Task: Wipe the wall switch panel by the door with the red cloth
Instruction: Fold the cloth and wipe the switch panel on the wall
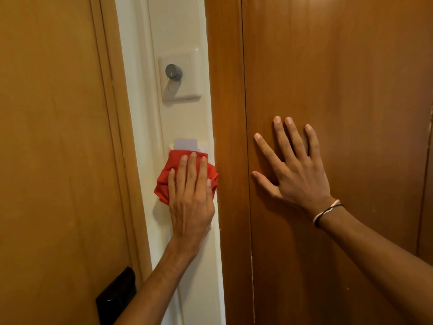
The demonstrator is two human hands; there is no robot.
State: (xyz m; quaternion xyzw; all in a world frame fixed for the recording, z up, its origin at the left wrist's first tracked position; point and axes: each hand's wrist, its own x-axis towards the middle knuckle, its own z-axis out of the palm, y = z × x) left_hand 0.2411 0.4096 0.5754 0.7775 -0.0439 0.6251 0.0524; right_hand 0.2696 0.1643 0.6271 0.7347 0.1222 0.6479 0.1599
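My left hand presses the bunched red cloth flat against the cream wall strip between two wooden surfaces. The cloth covers most of a white switch panel; only its top edge shows, with a pale card standing in its slot. Higher on the same strip sits a second white panel with a grey round knob. My right hand lies flat with fingers spread on the dark wooden panel to the right, holding nothing.
A light wooden door fills the left side, with a black lock plate at its lower edge. Dark wooden panelling fills the right. The cream wall strip between them is narrow.
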